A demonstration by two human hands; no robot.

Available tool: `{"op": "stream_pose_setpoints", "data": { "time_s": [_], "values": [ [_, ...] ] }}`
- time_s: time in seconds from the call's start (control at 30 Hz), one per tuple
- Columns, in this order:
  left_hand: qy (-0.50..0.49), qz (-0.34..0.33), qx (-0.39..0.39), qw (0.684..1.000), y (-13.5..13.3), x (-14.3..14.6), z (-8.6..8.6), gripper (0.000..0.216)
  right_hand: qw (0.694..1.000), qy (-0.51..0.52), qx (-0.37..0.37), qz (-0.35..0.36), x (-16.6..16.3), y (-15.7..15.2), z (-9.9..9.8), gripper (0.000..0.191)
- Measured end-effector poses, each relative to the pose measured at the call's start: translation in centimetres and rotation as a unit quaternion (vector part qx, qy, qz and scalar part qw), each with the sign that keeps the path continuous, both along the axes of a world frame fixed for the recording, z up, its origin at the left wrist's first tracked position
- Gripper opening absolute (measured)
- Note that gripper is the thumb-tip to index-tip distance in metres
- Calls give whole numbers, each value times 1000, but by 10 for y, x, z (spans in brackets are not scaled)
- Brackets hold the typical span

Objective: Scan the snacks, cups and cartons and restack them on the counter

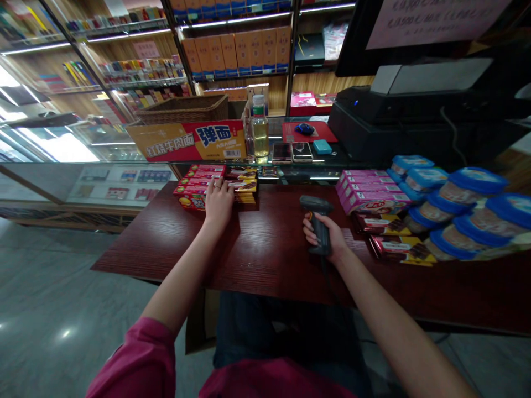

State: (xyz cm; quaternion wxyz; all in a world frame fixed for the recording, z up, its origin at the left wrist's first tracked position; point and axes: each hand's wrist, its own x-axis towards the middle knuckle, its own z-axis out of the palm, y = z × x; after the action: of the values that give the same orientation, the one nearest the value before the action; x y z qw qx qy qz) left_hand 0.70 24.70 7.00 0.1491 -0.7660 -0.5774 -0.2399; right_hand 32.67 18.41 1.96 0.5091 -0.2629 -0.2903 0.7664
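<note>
My left hand (219, 198) rests on the right edge of a stack of red snack boxes (194, 188), its fingers stretched out over the top. Brown-and-yellow snack packets (244, 190) are piled right beside that hand. In my right hand (327, 235) is a dark handheld barcode scanner (317, 205), gripped by its handle, with the cable hanging down toward me. To the right of the scanner sit purple snack boxes (371, 190) in a row, and more chocolate-coloured snack packets (404, 250) lie in front of them.
Blue-lidded tubs (473, 179) are stacked on the right of the dark wooden table (265, 260). Behind it, a glass counter carries a cardboard box (186, 141), a bottle (260, 132), a blue mouse (304, 129) and a black till machine (385, 121). Stocked shelves line the back.
</note>
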Motion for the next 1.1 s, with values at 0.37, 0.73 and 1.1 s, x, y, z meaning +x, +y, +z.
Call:
{"op": "stream_pose_setpoints", "data": {
  "time_s": [0.37, 0.73, 1.1],
  "values": [
    [8, -3, -12, 1000, -19, 30, -28, 61, 1000, -14, -2, 0, 0, 1, 0, 17],
    [-16, -10, -25, 1000, -8, 24, -36, 62, 1000, 0, 4, 8, 0, 4, -2, 19],
    [26, -278, -57, 959, -44, 120, -36, 71, 996, 2, 32, -78, 21, -24, 8, 23]
  ]
}}
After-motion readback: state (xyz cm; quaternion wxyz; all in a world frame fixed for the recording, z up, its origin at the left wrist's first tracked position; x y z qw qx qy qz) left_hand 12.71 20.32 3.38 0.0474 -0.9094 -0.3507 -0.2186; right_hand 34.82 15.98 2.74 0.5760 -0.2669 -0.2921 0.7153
